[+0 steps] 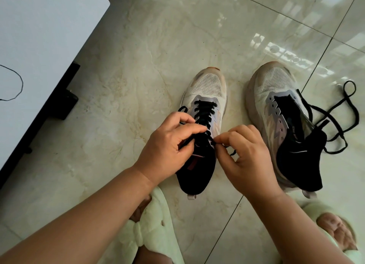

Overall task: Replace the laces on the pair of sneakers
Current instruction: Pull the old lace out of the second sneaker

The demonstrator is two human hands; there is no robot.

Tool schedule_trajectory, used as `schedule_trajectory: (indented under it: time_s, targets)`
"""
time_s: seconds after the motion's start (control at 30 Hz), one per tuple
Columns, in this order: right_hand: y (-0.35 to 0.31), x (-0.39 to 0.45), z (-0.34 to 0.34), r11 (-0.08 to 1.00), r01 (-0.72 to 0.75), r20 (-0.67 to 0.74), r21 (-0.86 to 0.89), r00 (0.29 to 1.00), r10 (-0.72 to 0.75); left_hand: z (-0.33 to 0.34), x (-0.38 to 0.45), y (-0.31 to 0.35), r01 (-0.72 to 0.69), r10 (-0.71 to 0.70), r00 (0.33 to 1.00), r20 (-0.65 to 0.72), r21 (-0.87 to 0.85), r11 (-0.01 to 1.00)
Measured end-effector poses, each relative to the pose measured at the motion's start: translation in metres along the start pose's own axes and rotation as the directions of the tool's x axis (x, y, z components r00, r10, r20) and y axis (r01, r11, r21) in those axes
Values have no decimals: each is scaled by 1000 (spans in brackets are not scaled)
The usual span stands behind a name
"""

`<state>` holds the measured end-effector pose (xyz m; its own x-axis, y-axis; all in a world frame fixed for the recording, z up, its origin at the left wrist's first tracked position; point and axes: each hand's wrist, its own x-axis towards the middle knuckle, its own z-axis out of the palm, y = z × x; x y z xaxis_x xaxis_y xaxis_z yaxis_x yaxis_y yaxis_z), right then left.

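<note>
On the pale marble floor (138, 46) stood the left sneaker (205, 113), both hands pinching its black lace (205, 110): left hand (167, 143) one end, right hand (246, 155) the other. The person should probably pull both ends evenly before knotting; the right sneaker (276, 105) stood unlaced, a loose lace (339, 113) beside it.

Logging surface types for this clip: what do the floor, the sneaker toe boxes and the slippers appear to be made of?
Floor: polished stone or marble-look tile, judging by veining, grout lines and glossy window reflections.
Sneaker toe boxes, left sneaker and right sneaker: pale knit mesh, with a fine woven texture, slightly soiled.
Slippers: pale green plush or fleece, seemingly, with a fuzzy matte surface.
</note>
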<state>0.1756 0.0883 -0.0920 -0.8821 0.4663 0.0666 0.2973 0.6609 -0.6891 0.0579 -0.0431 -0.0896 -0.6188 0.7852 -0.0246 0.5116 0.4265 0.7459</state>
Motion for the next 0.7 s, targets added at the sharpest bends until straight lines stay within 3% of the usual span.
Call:
schedule_trajectory:
  time_s: [0.1,0.27,0.33,0.5,0.7]
  targets:
    - [5,1,2,996,-34,8,-86,999,35,1,1,-1,-11,11,1000,-13,8,1000]
    - [12,-6,7,905,-331,75,-268,929,362,2,-1,0,-15,15,999,-29,8,1000]
    - [11,-4,8,884,-386,81,-264,904,419,2,-1,0,-11,11,999,-31,6,1000]
    - [0,-1,-4,993,-110,48,45,993,108,1,-1,0,-12,12,1000,-17,-1,1000]
    - [-1,3,-7,995,-35,116,93,993,24,0,-1,0,-9,9,1000,-2,7,1000]
